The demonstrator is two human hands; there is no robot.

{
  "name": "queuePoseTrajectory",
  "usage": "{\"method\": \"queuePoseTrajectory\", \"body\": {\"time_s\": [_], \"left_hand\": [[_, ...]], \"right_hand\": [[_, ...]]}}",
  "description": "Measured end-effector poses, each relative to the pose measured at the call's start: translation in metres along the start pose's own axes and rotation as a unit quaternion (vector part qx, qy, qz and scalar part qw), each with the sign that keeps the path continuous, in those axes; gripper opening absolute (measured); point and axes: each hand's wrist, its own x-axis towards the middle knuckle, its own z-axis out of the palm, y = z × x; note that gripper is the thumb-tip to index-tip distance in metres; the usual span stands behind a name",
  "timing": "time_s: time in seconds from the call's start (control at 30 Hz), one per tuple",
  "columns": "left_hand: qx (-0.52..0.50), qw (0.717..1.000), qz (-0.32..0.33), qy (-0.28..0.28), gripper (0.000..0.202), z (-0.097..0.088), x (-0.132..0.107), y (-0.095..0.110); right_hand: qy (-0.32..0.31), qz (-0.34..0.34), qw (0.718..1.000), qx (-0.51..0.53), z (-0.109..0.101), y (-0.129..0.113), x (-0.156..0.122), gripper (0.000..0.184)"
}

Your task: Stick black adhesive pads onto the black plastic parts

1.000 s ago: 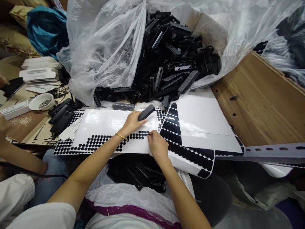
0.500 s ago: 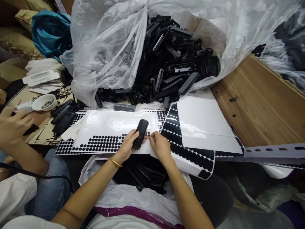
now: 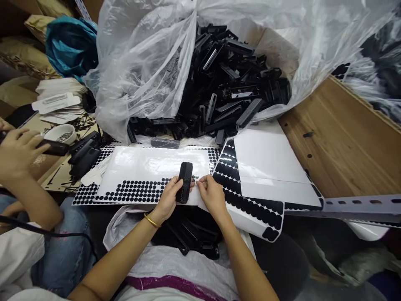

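Observation:
My left hand [image 3: 170, 197] grips a small black plastic part [image 3: 184, 181] and holds it upright over the near edge of a white sheet of round black stickers [image 3: 138, 173]. My right hand [image 3: 211, 192] sits just to the part's right, its fingertips pinched together close to the part's side; what they pinch is too small to make out. A second sticker sheet [image 3: 266, 175] lies to the right, overlapping the first. Below my hands, a bag on my lap [image 3: 191, 234] holds more black parts.
A large clear plastic bag [image 3: 140, 62] spills a heap of black parts [image 3: 232, 83] behind the sheets. A wooden board [image 3: 344, 138] and a grey slotted metal rail [image 3: 360, 205] lie at the right. At the left, another person's hand [image 3: 15, 150] holds a dark tool near a white bowl [image 3: 61, 133].
My left hand drew the black part back from the sheet's middle to its near edge and stood it upright. My right hand came off the sticker row up to the part.

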Motion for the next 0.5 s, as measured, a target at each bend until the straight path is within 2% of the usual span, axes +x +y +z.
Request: {"method": "queuePoseTrajectory", "body": {"time_s": [0.1,0.2,0.27,0.5], "left_hand": [[-0.006,0.999,-0.025,-0.031,0.023,0.002,-0.005,-0.002],[-0.002,0.998,-0.036,-0.045,0.021,0.005,-0.011,-0.004],[0.003,0.998,-0.038,-0.044,0.021,0.009,-0.014,-0.006],[0.01,0.998,-0.031,-0.045,0.02,0.015,-0.021,-0.006]], "right_hand": [[-0.013,-0.002,0.977,0.213,-0.002,0.0,-0.014,0.014],[-0.027,0.007,0.946,0.323,0.0,-0.003,-0.028,0.016],[-0.011,0.01,0.944,0.33,0.001,-0.005,-0.033,0.016],[0.029,-0.015,0.965,0.259,0.003,-0.005,-0.038,0.015]]}}
